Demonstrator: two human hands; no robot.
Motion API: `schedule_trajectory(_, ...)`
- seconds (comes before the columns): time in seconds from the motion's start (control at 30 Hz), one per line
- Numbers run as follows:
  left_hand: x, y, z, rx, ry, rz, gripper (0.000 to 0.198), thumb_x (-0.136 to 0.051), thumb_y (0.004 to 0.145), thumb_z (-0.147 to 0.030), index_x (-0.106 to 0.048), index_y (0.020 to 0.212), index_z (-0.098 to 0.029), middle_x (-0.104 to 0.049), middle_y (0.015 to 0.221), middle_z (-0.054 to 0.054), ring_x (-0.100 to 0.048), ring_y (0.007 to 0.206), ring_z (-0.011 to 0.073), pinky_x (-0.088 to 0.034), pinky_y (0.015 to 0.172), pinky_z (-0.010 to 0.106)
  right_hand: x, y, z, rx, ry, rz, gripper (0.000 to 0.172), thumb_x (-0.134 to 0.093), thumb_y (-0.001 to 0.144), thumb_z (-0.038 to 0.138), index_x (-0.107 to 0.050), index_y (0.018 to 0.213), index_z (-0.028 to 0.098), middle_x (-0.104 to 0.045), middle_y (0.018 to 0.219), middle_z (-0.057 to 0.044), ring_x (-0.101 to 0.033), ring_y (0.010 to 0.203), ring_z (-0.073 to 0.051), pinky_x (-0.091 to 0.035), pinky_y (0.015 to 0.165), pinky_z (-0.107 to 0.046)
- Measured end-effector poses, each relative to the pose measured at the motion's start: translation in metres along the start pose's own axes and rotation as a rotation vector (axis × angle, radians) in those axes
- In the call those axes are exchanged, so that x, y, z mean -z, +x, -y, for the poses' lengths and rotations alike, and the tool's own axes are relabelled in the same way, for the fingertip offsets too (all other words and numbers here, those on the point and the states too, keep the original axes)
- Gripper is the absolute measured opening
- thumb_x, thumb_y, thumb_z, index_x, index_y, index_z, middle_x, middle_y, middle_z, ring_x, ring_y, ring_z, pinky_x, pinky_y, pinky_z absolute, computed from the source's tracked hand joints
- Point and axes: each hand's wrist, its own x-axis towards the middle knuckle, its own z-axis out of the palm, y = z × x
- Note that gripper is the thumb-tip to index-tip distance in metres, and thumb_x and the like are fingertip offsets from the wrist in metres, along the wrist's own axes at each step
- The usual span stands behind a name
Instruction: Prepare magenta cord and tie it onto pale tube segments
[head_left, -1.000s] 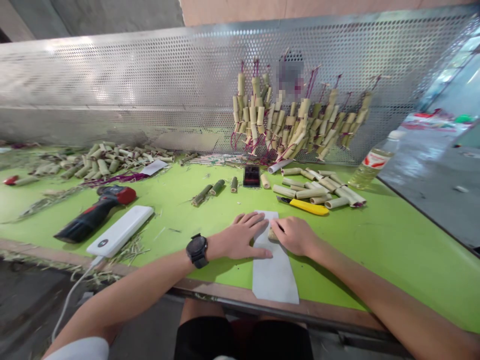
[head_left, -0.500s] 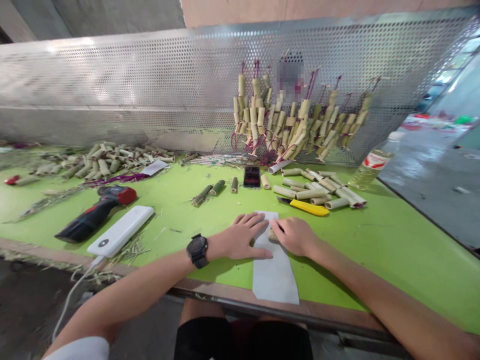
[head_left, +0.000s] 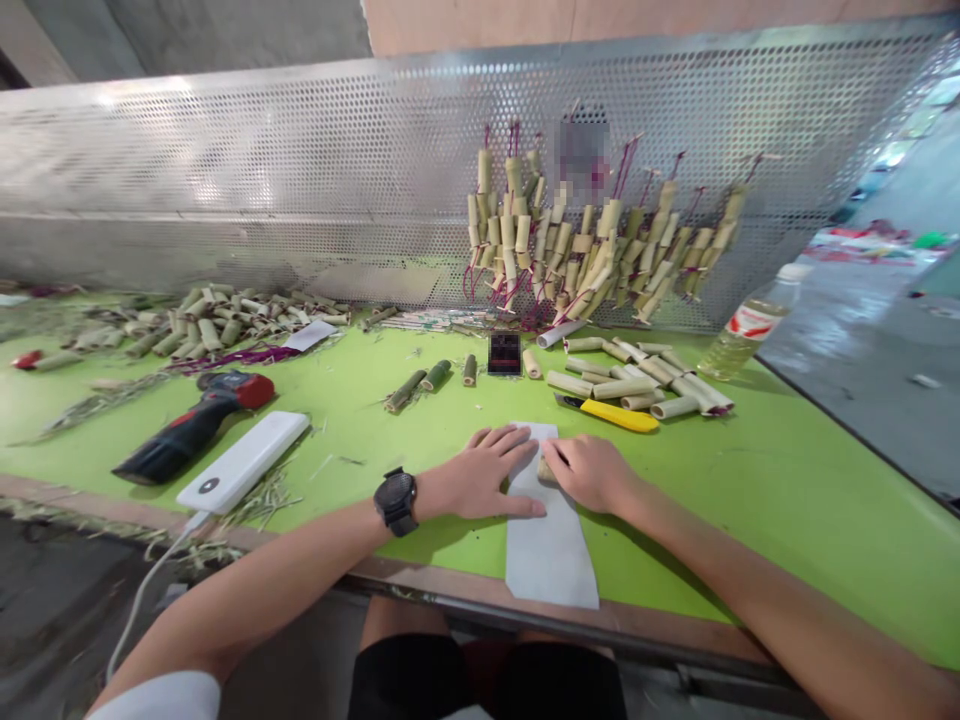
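Note:
A pale grey sheet [head_left: 551,555] lies lengthwise on the green table [head_left: 787,500], its near end over the front edge. My left hand [head_left: 484,475], a black watch on its wrist, lies flat on the sheet's left side with fingers spread. My right hand [head_left: 592,470] is closed over a short bamboo piece [head_left: 545,469] that rests on the sheet; only the piece's left end shows between the two hands.
A yellow utility knife [head_left: 611,412] and a pile of cut bamboo tubes [head_left: 637,378] lie behind my right hand. Strung bamboo bundles [head_left: 592,250] hang on the perforated metal panel. A red-black power tool [head_left: 191,425], white power bank [head_left: 244,462] and plastic bottle [head_left: 742,330] also sit on the table.

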Motion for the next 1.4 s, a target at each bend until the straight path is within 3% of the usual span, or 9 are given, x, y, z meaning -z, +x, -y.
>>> schedule_trajectory(0.33, 0.001, 0.0, -0.002, 0.015, 0.002, 0.001, 0.108, -0.043, 0.088, -0.091, -0.03, 0.169, -0.022, -0.021, 0.177, 0.013, -0.017, 0.164, 0.0401, -0.016, 0.132, 0.058, 0.003, 0.009, -0.014, -0.086, -0.214, -0.06, 0.057, -0.035, 0.11, 0.039, -0.082, 0.09, 0.016, -0.082, 0.093, -0.015, -0.074, 0.081, -0.025, -0.033, 0.063, -0.032)
schedule_trajectory(0.47, 0.003, -0.001, -0.002, 0.01, -0.022, 0.021, 0.11, -0.045, 0.087, -0.091, -0.028, 0.17, -0.021, -0.02, 0.177, 0.013, -0.015, 0.165, 0.04, -0.014, 0.133, 0.058, -0.003, 0.004, -0.002, 0.13, -0.107, -0.079, 0.05, -0.038, 0.11, 0.032, -0.08, 0.088, 0.017, -0.081, 0.09, -0.009, -0.072, 0.078, -0.019, -0.034, 0.063, -0.031)
schedule_trajectory(0.53, 0.003, 0.0, -0.002, 0.008, -0.024, 0.015, 0.109, -0.045, 0.087, -0.092, -0.029, 0.17, -0.022, -0.02, 0.177, 0.013, -0.014, 0.165, 0.0405, -0.015, 0.133, 0.059, -0.004, 0.003, -0.001, 0.167, -0.103, -0.079, 0.049, -0.039, 0.11, 0.033, -0.08, 0.087, 0.018, -0.081, 0.089, -0.008, -0.072, 0.077, -0.019, -0.032, 0.062, -0.031)
schedule_trajectory(0.67, 0.003, 0.0, -0.002, 0.02, -0.017, 0.012, 0.11, -0.046, 0.086, -0.092, -0.028, 0.17, -0.023, -0.02, 0.177, 0.013, -0.016, 0.164, 0.0417, -0.016, 0.132, 0.06, 0.0, 0.005, -0.004, 0.017, -0.19, -0.09, 0.054, -0.037, 0.111, 0.038, -0.08, 0.085, 0.017, -0.081, 0.088, -0.011, -0.073, 0.075, -0.021, -0.03, 0.06, -0.032)
schedule_trajectory(0.83, 0.002, 0.001, 0.0, -0.002, -0.033, -0.005, 0.109, -0.047, 0.085, -0.092, -0.032, 0.169, -0.024, -0.023, 0.177, 0.014, -0.018, 0.164, 0.0417, -0.017, 0.132, 0.061, 0.0, 0.003, -0.002, 0.143, -0.142, -0.085, 0.049, -0.039, 0.11, 0.033, -0.081, 0.091, 0.017, -0.081, 0.091, -0.009, -0.073, 0.08, -0.02, -0.033, 0.062, -0.031)
schedule_trajectory(1.03, 0.005, 0.002, -0.003, 0.042, -0.038, 0.039, 0.113, -0.049, 0.084, -0.093, -0.029, 0.17, -0.021, -0.018, 0.177, 0.015, -0.014, 0.164, 0.0421, -0.015, 0.132, 0.062, 0.002, 0.007, -0.007, -0.042, -0.238, -0.08, 0.058, -0.034, 0.112, 0.04, -0.082, 0.091, 0.016, -0.081, 0.09, -0.014, -0.073, 0.078, -0.023, -0.033, 0.061, -0.032)
schedule_trajectory(1.2, 0.003, 0.002, -0.002, 0.027, -0.047, 0.008, 0.112, -0.051, 0.082, -0.094, -0.034, 0.168, -0.023, -0.024, 0.176, 0.014, -0.018, 0.164, 0.0415, -0.016, 0.132, 0.06, 0.0, 0.004, -0.001, 0.152, -0.137, -0.078, 0.052, -0.036, 0.111, 0.035, -0.081, 0.093, 0.016, -0.081, 0.09, -0.011, -0.073, 0.08, -0.021, -0.035, 0.062, -0.031)
schedule_trajectory(1.4, 0.002, 0.002, 0.0, 0.034, -0.043, 0.014, 0.111, -0.049, 0.083, -0.093, -0.031, 0.169, -0.024, -0.021, 0.177, 0.014, -0.016, 0.164, 0.042, -0.015, 0.131, 0.06, 0.002, 0.006, -0.003, 0.002, -0.218, -0.075, 0.057, -0.033, 0.112, 0.039, -0.081, 0.091, 0.015, -0.081, 0.09, -0.014, -0.072, 0.077, -0.022, -0.034, 0.061, -0.031)
